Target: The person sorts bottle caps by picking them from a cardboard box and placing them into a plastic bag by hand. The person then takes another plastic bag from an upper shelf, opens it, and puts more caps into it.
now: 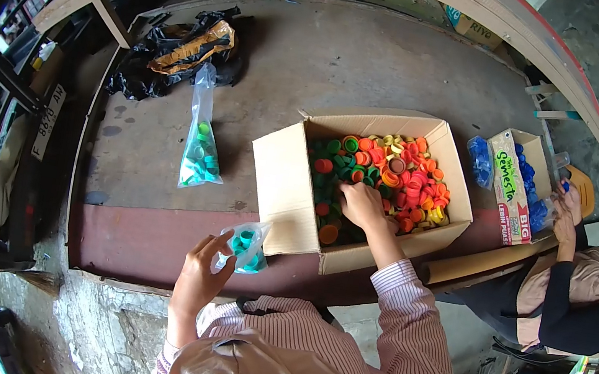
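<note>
- Caps (416, 181) fill the open cardboard box (459, 172) on the counter (273, 51); the right hand (366, 206) reaches over the box's near edge into them, so it is the closer hand to the loose caps.
- The small bag (233, 256) lies just left of the box's near corner, beside its left flap (279, 192); the left hand (199, 276) is at the bag's near-left side, farther from the box.
- From the right grip, the bag is to the left and toward the person, beyond the box's wall; its slumped shape leaves its long axis unclear.
- Left grip: thumb and forefinger curve together on the bag's mouth. Right grip: fingers bent downward, tips hidden among caps, so I cannot tell how far apart they are or whether they have hold of any.
- The bag is clear plastic with teal caps inside; the box's caps are round, mainly green at its left, red, orange and yellow toward its right.
</note>
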Available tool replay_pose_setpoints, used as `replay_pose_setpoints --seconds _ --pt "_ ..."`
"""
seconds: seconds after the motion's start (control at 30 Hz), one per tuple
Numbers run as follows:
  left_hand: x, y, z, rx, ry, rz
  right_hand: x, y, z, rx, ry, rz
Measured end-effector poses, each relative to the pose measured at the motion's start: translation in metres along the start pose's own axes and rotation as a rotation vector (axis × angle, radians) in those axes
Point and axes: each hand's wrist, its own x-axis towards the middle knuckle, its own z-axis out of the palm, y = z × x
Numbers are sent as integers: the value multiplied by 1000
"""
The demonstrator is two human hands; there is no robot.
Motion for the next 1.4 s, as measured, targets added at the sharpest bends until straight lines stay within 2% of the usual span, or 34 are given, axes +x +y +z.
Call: replay_pose_setpoints --seconds 0.03,0.07,0.13,0.17,0.37,0.5,0.57,0.6,0.67,0.73,0.8,0.83,0.87,0.93,0.97,1.07,1.13,1.2,1.23,1.33,1.37,1.4 --pt "0 0 0 -3 4 -1 1 -2 0 12 86 30" --pt "0 0 0 -2 7 -4 2 0 2 12 85 26" --pt "-1 -1 1 1 4 -7 5 3 4 -183 13 -48" --pt "-1 -1 0 1 2 -7 6 5 5 -185 -4 -140" --pt "-2 0 1 -14 12 16 18 7 33 -349 -110 -53" --pt "-3 -3 0 -12 16 23 1 7 2 -159 36 -104" --pt "-3 -4 0 -8 30 24 -8 8 -11 387 203 -98" --pt "-4 -4 -1 -12 30 18 -11 11 -12 599 194 -116" --pt "-4 -5 -1 -17 24 13 -26 -5 -30 749 344 -152" --pt "-3 -6 2 -24 23 24 -38 -12 -39 710 331 -107" --pt "-3 -3 3 -24 14 21 -44 -19 -38 1055 323 -66" --pt "-2 -2 3 -23 12 19 -47 -29 -41 1507 263 61" --pt "-2 -2 3 -25 13 23 -47 -25 -37 1545 233 112" --pt "-2 -3 2 -22 11 26 -51 -33 -37 2005 127 251" --pt "-2 -2 2 -22 12 27 -51 -35 -34 2119 92 212" --pt "-3 -2 1 -26 6 17 -50 -44 -38 2155 76 195" --pt "-4 -2 0 -19 4 16 -48 -48 -40 2155 89 202" --pt "-4 -4 1 -23 7 20 -45 -51 -45 1977 173 333" --pt "-5 -4 1 -27 10 23 -43 -48 -45 1705 232 342" --pt "-5 -5 0 -35 8 19 -36 -23 -33 480 399 266" --pt "-5 -5 -1 -34 7 21 -33 -9 -20 303 472 171" --pt "-5 -5 -1 -30 5 20 -31 -9 -16 303 474 171"
